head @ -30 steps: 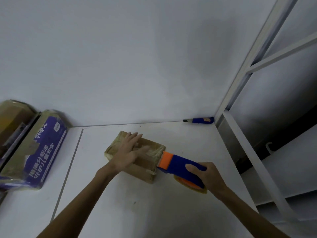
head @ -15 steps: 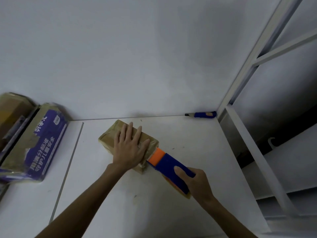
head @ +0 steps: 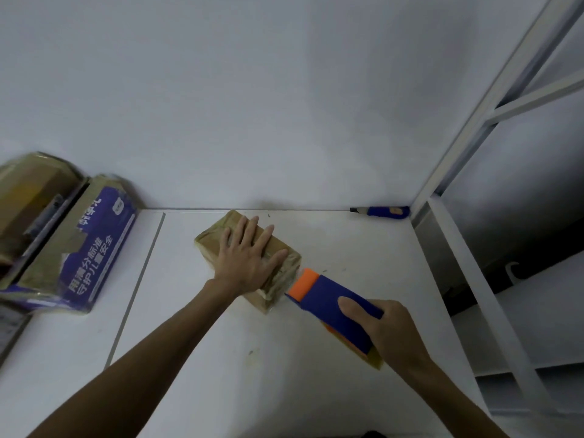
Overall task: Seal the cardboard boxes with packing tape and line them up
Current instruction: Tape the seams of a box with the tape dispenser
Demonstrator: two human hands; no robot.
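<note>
A small brown cardboard box (head: pixel 211 241), wrapped in shiny tape, lies at an angle on the white table (head: pixel 284 358). My left hand (head: pixel 248 259) presses flat on its top with straight, spread fingers. My right hand (head: pixel 388 330) grips a blue tape dispenser (head: pixel 335 306) with an orange front piece. The orange end touches the box's near right end. A brown tape roll shows under the dispenser by my right palm.
Two larger boxes lean at the left: a blue-printed taped box (head: pixel 85 254) and a brown box (head: pixel 28 197) behind it. A blue utility knife (head: pixel 384 212) lies in the far right corner against the wall. A white metal rack (head: pixel 467 248) borders the table's right side.
The box has turned and shifted left under my left hand, whose fingers went from curled over the edge to flat on top. The dispenser followed to the box's right end.
</note>
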